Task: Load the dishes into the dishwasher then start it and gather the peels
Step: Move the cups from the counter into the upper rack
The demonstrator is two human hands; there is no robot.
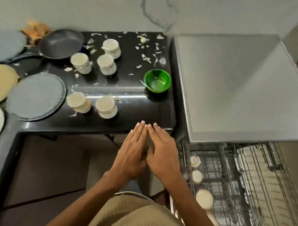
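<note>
Loading barely begun: few cups in rack (232,184) at 4 o'clock, five cup stacks (110,48), plates (36,95), pan (61,43), peels (146,58) on worktop (144,112), left hand (131,153), right hand (164,150) flat-fingered, together, holding nothing visible.

Left hand (131,153) and right hand (162,154) held together at the edge of black counter (136,100), fingers straight, something pale barely visible between. Five upturned cups (81,63), green bowl (157,80), pan (61,43), plates (36,96), scattered peels (146,58) on counter. Dishwasher rack (237,185) pulled out, cups along left side.
</note>
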